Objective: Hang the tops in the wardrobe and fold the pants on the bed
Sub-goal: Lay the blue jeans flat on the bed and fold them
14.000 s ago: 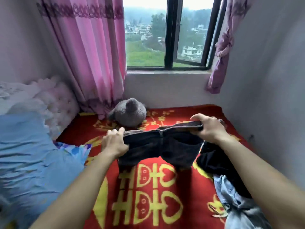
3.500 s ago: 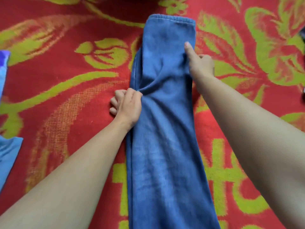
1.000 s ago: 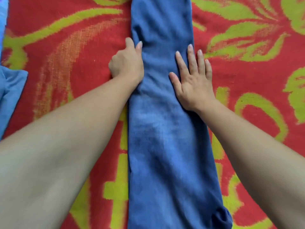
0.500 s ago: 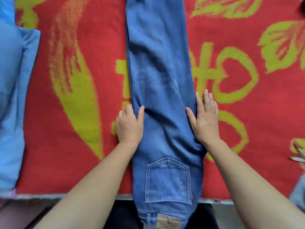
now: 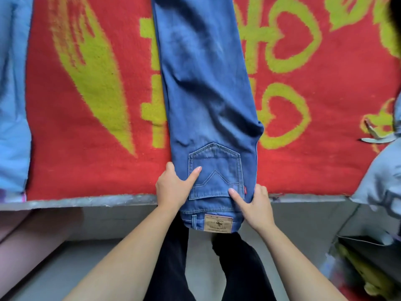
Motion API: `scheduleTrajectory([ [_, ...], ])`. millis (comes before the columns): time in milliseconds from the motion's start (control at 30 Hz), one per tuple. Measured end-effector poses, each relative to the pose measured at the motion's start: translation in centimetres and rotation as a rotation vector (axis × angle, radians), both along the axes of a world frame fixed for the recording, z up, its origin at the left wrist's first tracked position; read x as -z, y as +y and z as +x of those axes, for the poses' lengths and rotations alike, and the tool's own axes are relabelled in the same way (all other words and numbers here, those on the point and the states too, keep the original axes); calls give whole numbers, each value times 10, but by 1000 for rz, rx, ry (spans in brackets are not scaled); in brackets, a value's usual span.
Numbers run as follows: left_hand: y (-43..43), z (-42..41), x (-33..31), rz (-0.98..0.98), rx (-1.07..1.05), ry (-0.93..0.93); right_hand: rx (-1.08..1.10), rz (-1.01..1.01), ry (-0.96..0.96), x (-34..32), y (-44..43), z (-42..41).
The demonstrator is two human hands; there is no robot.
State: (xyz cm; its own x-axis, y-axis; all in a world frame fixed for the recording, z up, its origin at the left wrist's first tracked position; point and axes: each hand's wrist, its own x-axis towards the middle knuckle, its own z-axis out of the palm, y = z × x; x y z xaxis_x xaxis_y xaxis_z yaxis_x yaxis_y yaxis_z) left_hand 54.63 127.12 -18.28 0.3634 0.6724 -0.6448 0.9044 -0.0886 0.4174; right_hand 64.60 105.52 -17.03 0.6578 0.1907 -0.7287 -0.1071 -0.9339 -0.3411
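You pinch the waist end of the blue jeans (image 5: 206, 101) from both sides: left hand (image 5: 173, 187) on one edge, thumb on the back pocket (image 5: 217, 172), right hand (image 5: 253, 205) closed on the other edge by the leather patch (image 5: 218, 223). Jeans lie lengthwise, legs stacked, running away from your grip across the red-and-yellow blanket (image 5: 86, 127); waistband overhangs the bed edge (image 5: 86, 202). Light-blue bedding (image 5: 13, 94) sits well left of your grip, pale garment (image 5: 382, 181) far right.

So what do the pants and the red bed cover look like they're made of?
The pants look like blue denim: faded patches, contrast-stitched back pocket, brown waistband patch, perhaps leather or card. The bed cover looks like plush fleece: fuzzy matte pile, soft-edged yellow motifs.
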Motion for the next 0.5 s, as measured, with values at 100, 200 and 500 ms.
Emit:
scheduleTrajectory([
  [100, -19, -20, 2, -75, -72, -22, 176, 105, 133, -3, -11, -13],
  [200, -47, -46, 2, -236, -231, -44, 273, 193, 360, -5, -33, -25],
  [500, -107, -70, -94, -490, -524, -534, 429, 569, 438, -79, -63, -42],
])
